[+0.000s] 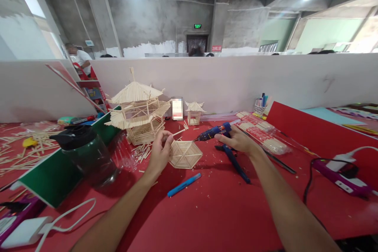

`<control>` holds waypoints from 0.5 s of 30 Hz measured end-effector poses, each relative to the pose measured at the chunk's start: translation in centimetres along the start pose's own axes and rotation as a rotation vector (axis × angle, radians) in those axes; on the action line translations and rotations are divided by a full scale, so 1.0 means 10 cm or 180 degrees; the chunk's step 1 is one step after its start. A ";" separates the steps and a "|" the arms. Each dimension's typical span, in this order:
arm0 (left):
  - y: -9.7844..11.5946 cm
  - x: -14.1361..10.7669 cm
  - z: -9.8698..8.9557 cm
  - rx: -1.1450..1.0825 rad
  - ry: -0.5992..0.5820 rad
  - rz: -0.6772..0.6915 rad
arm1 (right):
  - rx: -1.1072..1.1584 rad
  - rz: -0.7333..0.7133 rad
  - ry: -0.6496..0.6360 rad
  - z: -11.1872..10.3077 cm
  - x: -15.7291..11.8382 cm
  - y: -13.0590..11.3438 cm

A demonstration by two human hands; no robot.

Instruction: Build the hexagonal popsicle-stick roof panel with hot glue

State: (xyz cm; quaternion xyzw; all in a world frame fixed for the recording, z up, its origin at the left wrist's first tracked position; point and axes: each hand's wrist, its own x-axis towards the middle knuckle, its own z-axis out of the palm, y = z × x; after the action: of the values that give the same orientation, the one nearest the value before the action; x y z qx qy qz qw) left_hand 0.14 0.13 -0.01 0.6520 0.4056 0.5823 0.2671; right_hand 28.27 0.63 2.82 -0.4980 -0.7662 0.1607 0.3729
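My right hand (236, 138) is wrapped round a blue glue gun (214, 131), its nozzle pointing left at the top edge of a hexagonal wooden stick panel (186, 155). My left hand (162, 143) pinches a short wooden stick (178, 132) above the panel's left side; its fingers are close to the panel, and whether they touch it I cannot tell. In front of the panel lies a blue pen (184, 185). Dark blue pliers (236, 164) rest below my right hand. Behind my left hand stands a two-tiered stick pavilion (138, 112).
A small stick pavilion (194, 112) stands by the partition (230, 82). Bagged sticks (265, 136) lie at the right, near a purple power strip (342, 179). At left are a dark bottle (91, 157), a green board (59, 179) and white cables (71, 226). A person (81, 59) is in the background.
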 end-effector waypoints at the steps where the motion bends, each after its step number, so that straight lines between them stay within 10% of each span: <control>1: 0.00 0.00 0.00 -0.0004 0.0001 0.0001 | 0.0016 0.0014 -0.0006 0.00 0.00 0.00; 15: 0.00 -0.01 0.00 -0.0003 0.0021 -0.0003 | 0.0437 0.0312 -0.0221 -0.01 0.01 0.03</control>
State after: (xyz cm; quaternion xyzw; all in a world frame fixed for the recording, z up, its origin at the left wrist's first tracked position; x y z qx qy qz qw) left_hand 0.16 0.02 -0.08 0.6498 0.4065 0.5845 0.2663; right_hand 28.49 0.78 2.74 -0.5023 -0.7406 0.2480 0.3711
